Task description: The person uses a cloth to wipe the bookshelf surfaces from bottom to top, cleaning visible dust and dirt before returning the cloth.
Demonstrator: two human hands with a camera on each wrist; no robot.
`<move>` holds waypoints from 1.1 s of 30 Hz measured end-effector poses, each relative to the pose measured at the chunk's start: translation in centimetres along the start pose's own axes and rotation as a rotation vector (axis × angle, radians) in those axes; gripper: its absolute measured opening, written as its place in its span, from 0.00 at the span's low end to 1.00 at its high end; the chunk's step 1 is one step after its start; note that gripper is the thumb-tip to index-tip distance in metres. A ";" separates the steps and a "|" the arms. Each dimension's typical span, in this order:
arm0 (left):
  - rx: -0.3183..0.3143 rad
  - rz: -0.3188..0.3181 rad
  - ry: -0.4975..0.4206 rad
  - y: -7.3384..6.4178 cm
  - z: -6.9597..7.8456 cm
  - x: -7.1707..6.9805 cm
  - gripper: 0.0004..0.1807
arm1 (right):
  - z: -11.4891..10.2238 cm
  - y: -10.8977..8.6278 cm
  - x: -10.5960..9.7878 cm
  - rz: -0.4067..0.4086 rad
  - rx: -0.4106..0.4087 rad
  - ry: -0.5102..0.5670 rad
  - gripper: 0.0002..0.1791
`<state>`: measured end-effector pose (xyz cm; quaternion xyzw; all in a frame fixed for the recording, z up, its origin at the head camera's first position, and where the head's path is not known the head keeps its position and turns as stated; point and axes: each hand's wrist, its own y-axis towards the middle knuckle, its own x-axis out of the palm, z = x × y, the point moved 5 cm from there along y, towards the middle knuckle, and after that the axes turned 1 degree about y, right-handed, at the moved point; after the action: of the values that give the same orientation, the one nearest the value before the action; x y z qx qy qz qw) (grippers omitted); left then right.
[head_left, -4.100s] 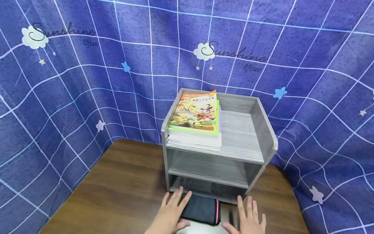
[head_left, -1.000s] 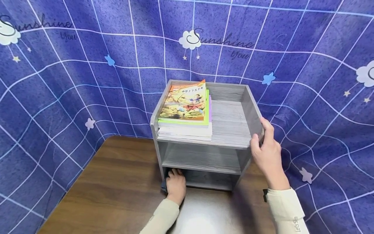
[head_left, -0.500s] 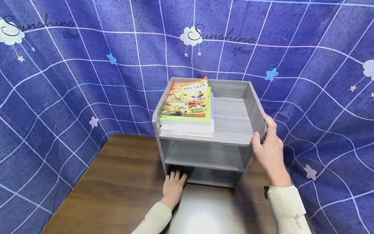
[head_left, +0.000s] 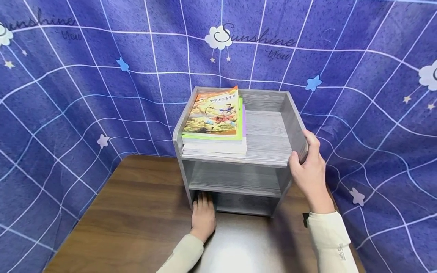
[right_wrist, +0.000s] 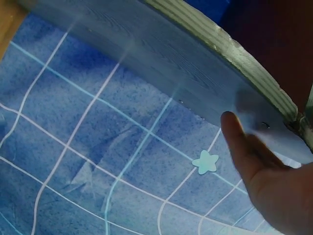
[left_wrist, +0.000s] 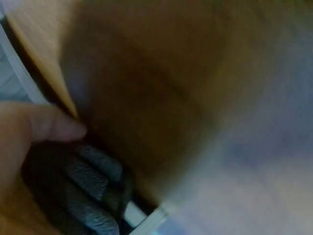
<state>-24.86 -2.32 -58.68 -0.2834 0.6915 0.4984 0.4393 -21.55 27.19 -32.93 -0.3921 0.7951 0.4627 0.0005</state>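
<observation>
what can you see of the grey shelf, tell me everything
The grey shelf, with a wood-grain look, stands upright on the brown table before a blue curtain. Its walled, open upper level bears a stack of books on the left; two open-fronted compartments lie below. The right hand grips its right side wall; the left hand reaches into the lowest compartment's left end.

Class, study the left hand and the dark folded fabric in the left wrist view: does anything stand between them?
Nothing visible does: the left hand reaches into the bottom compartment of the gray shelf unit, and its thumb lies right at the dark folded fabric, seemingly touching it.
</observation>
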 end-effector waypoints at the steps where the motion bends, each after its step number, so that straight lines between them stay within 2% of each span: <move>1: 0.003 -0.035 -0.013 0.0 0.0 0.2 0.43 | 0.0 0.0 0.0 -0.003 0.005 0.010 0.36; 4: -0.006 -0.127 -0.057 -0.2 -0.2 0.8 0.54 | 0.2 0.0 0.0 -0.007 0.015 0.024 0.36; 6: -0.017 -0.153 -0.091 -0.1 -0.4 1.0 0.54 | 0.2 -0.1 -0.1 -0.004 0.018 0.024 0.36; 11: -0.043 -0.108 -0.144 0.6 -0.5 1.0 0.45 | 0.1 -0.1 -0.2 -0.006 0.019 0.030 0.36; 16: -0.053 -0.080 -0.128 0.9 0.4 1.2 0.41 | -0.3 -0.2 0.3 -0.013 -0.005 0.023 0.36; 19: -0.036 -0.112 -0.110 1.0 1.9 1.2 0.40 | -0.5 -0.2 0.6 -0.013 -0.029 0.022 0.36; 24: -0.012 -0.189 -0.056 1.4 5.4 1.1 0.40 | -0.7 -0.2 0.7 -0.030 -0.049 0.024 0.37; 33: 0.051 -0.229 0.024 2.8 12.0 0.8 0.43 | -0.8 -0.1 0.4 -0.014 -0.063 0.026 0.38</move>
<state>-23.64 9.98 -59.59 -0.3550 0.6723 0.4240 0.4922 -21.48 26.30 -32.68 -0.4032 0.7775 0.4823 -0.0189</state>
